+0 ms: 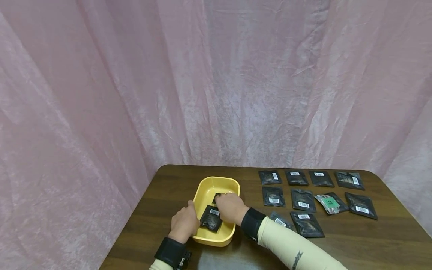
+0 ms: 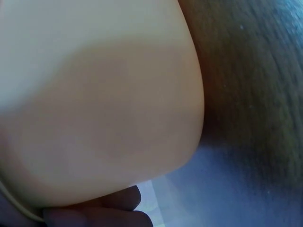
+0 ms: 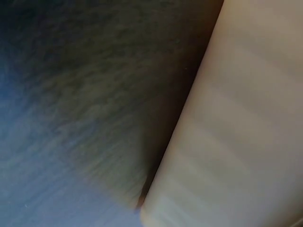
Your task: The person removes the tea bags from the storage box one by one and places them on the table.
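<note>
A yellow plastic basin stands on the wooden table. My left hand grips its left rim; in the left wrist view, fingers show below the pale basin wall. Reaching over the right side, my right hand has curled fingers inside the basin, pinching a black packet that they partly hide. Nearer me in the basin lies another black packet with a white barcode label. The right wrist view catches only the basin's outer wall and blurred table.
Several flat black barcoded packets, such as one at the front, lie in rough rows right of the basin. One packet shows a green label. Another is partly behind my right forearm. A pink curtain hangs behind the table.
</note>
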The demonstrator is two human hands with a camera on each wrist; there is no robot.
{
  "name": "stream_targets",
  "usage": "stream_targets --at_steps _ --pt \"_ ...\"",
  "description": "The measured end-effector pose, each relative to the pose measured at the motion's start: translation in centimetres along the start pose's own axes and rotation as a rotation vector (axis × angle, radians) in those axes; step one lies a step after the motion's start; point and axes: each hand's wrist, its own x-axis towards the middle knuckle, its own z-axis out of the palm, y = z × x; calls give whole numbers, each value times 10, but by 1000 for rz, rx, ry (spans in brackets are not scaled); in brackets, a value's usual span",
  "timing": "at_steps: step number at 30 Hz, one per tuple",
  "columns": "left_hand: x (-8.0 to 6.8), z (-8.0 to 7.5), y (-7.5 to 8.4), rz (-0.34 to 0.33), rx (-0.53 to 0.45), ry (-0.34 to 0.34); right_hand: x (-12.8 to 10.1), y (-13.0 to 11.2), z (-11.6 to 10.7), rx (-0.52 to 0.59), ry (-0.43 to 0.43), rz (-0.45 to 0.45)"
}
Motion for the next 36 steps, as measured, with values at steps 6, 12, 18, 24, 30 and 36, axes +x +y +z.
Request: stream_targets --at_steps 6,12,18,24,30,36 --pt "0 -1 0 -5 -2 -10 -1 1 1 18 15 13" --pt "-1 -3 1 8 -12 8 1 2 2 63 71 52" --pt "-3 -4 2 15 -11 13 1 4 1 115 129 75" --pt "-4 -1 1 17 -15 14 -4 4 0 90 219 35" --pt "-4 1 -1 26 -21 9 -13 4 -4 50 315 24" --pt "-1 0 -1 14 -22 -9 -24 5 -13 25 391 -11"
